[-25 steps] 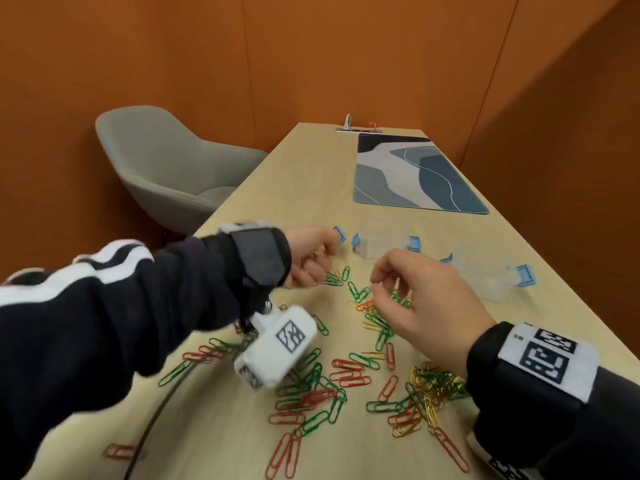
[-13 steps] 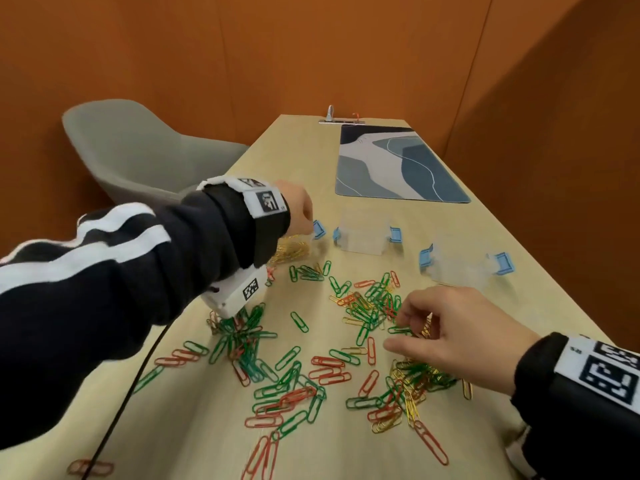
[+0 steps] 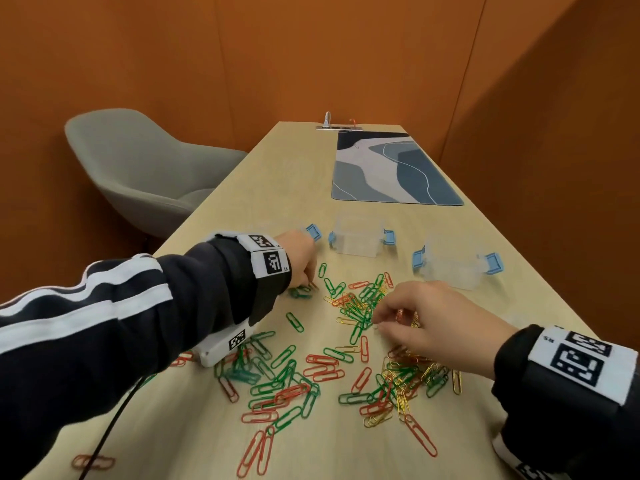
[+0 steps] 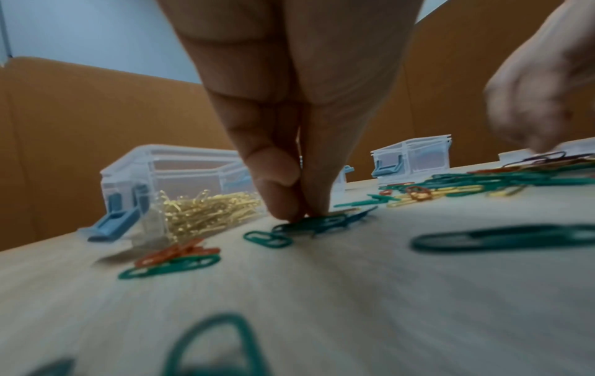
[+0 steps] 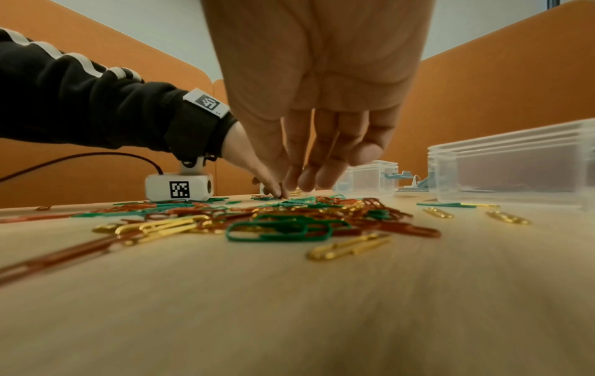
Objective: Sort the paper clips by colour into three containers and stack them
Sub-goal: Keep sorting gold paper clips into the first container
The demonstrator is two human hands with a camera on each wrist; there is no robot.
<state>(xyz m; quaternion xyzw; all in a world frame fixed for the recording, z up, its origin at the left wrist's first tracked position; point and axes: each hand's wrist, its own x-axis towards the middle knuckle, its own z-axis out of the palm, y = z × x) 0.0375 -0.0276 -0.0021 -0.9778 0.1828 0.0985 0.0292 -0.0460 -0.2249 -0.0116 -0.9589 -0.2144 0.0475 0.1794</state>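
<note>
Green, red and gold paper clips (image 3: 360, 306) lie scattered over the wooden table (image 3: 284, 174). My left hand (image 3: 306, 285) (image 4: 301, 216) reaches down beside the left container (image 4: 193, 183), which holds gold clips, and its thumb and finger pinch green clips (image 4: 315, 222) on the table. My right hand (image 3: 377, 322) (image 5: 281, 194) has its fingers curled down into the mixed pile, thumb and forefinger meeting on a clip whose colour I cannot tell. The middle container (image 3: 356, 237) and the right container (image 3: 453, 263) are clear with blue clasps and look empty.
A patterned desk mat (image 3: 391, 168) lies farther back on the table. A grey chair (image 3: 138, 168) stands at the table's left side. A cable (image 3: 110, 427) runs from the left wrist camera (image 3: 225, 344) off the near edge. Orange walls enclose the table.
My left hand has come back from the left container and dropped onto the green clips. My right hand has come down from above the table onto the mixed pile.
</note>
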